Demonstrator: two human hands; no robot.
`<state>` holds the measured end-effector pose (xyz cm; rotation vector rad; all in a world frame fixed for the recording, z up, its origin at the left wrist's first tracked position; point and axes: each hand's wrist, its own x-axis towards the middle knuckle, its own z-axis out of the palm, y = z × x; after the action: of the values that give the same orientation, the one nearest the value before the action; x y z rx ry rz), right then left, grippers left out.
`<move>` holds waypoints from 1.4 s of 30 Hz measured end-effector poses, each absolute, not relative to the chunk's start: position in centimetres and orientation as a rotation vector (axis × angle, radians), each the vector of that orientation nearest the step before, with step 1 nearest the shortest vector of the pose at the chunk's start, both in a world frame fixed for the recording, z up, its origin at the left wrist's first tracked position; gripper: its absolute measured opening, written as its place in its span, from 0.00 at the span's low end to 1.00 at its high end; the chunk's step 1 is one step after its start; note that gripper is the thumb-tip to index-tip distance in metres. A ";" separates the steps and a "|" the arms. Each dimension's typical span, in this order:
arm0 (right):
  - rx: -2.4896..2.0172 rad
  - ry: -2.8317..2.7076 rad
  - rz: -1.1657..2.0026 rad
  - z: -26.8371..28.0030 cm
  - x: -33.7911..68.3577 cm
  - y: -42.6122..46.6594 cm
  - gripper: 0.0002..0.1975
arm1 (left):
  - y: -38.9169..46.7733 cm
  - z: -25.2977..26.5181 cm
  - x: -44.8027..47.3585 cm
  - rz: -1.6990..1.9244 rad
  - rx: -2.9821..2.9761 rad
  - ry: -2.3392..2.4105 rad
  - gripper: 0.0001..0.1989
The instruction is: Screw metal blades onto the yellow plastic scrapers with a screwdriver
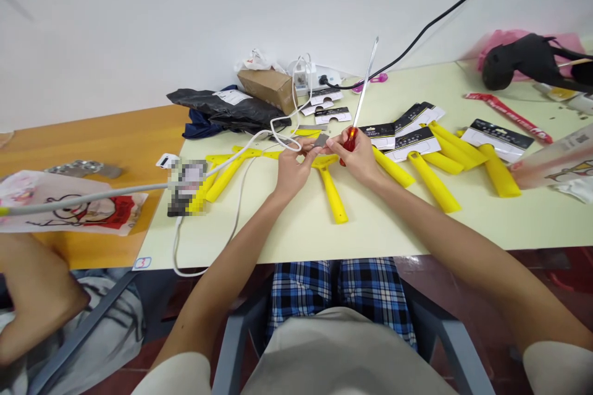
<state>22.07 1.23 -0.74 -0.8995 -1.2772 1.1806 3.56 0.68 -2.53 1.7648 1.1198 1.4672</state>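
My left hand point(293, 171) pinches a small flat grey piece point(321, 139), perhaps a blade, between thumb and fingers. In my right hand point(360, 160) is a screwdriver point(365, 83) with a red handle, its metal shaft pointing up and away. The thumb and fingertips of that hand also come close to the grey piece; whether they touch it I cannot tell. Just below both hands lies a yellow T-shaped tool point(333, 194), its handle towards me. More yellow tools point(227, 178) lie to the left of my left hand.
Several yellow handles point(433, 182) with black-and-white cards point(412, 143) lie on the right. A black plastic bag point(227, 110), cardboard box point(269, 89) and power strip point(319, 77) stand along the wall. A white cable point(238, 203) crosses the table's left part. Another person's arm point(37, 296) is at left.
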 end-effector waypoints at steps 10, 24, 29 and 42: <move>-0.915 -1.218 1.106 -0.7 22.1 1.5 0.33 | 0.4 -1.7 3.8 1.395 1.424 1.099 0.19; -0.955 -1.223 1.072 -0.6 21.6 1.6 0.29 | 1.5 -3.1 4.2 1.374 1.104 0.987 0.16; -0.953 -1.220 1.060 -0.2 21.7 1.5 0.28 | 1.6 -2.5 4.2 1.309 1.119 1.022 0.18; -0.989 -1.203 1.102 -0.1 22.1 1.3 0.27 | 2.0 -2.2 3.8 1.317 1.144 0.997 0.18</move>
<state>22.11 1.31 -0.10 -0.9888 -1.2032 1.1021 3.75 2.00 -2.16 1.1435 0.9968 1.3170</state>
